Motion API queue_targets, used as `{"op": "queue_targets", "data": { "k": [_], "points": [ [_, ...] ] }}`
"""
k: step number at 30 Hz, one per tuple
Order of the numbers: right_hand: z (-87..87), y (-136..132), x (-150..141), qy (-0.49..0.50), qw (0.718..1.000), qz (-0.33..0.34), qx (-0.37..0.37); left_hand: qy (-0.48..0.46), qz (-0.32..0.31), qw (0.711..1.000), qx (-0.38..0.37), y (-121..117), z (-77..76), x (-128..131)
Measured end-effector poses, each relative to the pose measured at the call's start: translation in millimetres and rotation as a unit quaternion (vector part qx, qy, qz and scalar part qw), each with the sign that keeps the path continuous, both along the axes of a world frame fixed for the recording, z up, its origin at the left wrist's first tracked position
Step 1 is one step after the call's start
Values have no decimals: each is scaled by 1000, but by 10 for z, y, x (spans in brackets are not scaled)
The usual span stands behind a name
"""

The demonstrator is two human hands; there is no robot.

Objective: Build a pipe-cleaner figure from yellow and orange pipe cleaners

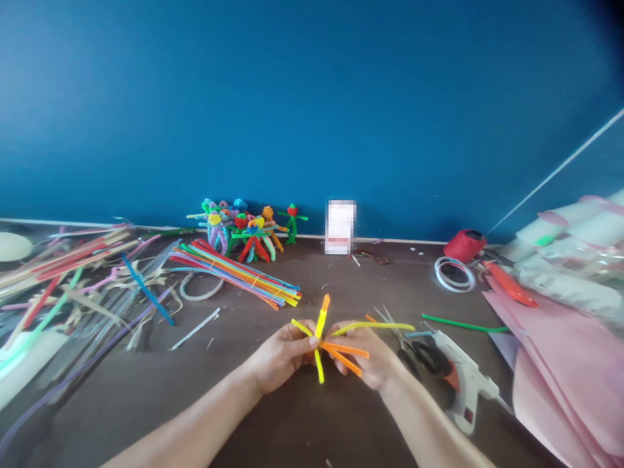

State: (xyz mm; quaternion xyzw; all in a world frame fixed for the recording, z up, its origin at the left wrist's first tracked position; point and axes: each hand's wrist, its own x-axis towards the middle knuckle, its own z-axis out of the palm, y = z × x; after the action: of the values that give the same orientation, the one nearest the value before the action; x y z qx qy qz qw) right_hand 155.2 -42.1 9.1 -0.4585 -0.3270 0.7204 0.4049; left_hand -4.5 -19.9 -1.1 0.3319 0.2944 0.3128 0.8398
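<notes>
My left hand (279, 356) and my right hand (366, 359) meet over the brown table, both pinching a small bundle of yellow and orange pipe cleaners (322, 338). The stems cross at the middle and stick out upward, downward and to the right. One long yellow stem (375, 325) bends away over my right hand. Both hands have their fingers closed on the bundle.
A bundle of coloured pipe cleaners (238, 273) lies ahead, with several pipe-cleaner figures (248, 231) against the blue wall. Loose strips (73, 279) cover the left. Scissors (407, 341), a white glue gun (465, 383), a green stem (463, 324), tape ring (454, 273), red spool (464, 245) and pink paper (570, 364) lie right.
</notes>
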Motion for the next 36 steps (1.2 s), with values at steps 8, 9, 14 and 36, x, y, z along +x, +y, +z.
{"op": "queue_targets", "data": {
  "k": [8, 9, 14, 36],
  "points": [
    [30, 6, 91, -16, 1000, -3, 7, 145, 5, 978, 149, -79, 49, 58],
    [52, 4, 102, -23, 1000, -3, 14, 161, 14, 973, 162, -90, 49, 68],
    [132, -14, 135, -75, 996, 47, 27, 225, 47, 956, 185, -110, 3, 85],
    [15, -82, -62, -386, 854, -39, 347, 177, 65, 981, 51, -39, 15, 75]
  ]
}}
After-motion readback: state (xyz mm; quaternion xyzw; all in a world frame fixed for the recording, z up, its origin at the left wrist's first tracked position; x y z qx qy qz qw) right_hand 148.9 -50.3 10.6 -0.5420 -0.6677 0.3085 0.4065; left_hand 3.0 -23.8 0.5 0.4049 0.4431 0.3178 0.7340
